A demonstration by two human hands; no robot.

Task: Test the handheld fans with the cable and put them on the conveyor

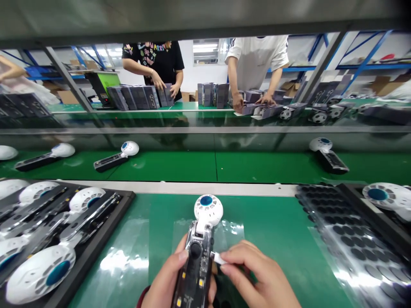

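Left hand wraps the device while the right pinches a white plug at its edge

The device point(195, 261), a long dark body under a clear cover with a round white head, stands at 6 o'clock in the view, its head pointing to 12. The left hand point(163, 278) is clamped around the body: the thumb presses along the left side of the clear front, and fingertips show past the right edge. The right hand point(260, 273) comes in from 4 o'clock, thumb and forefinger together on a small white plug point(219, 258). The plug's narrow tip meets the device's right edge; how far it goes in cannot be told.

Both hands are above the green table point(272, 231). Taking the device as the clock's centre, a black tray point(123, 205) filled with similar white-headed units lies toward 9 o'clock, and a clear sheet of black discs point(349, 231) toward 3. Beyond a pale rail point(224, 188) at 12, more units lie well apart on a green strip point(170, 167), among them one at 10 point(111, 161) and one at 2 point(330, 158). Farther off, a person in a black top point(154, 60) at 11 and a person in a white top point(260, 57) at 1 handle grey boxes point(141, 97).
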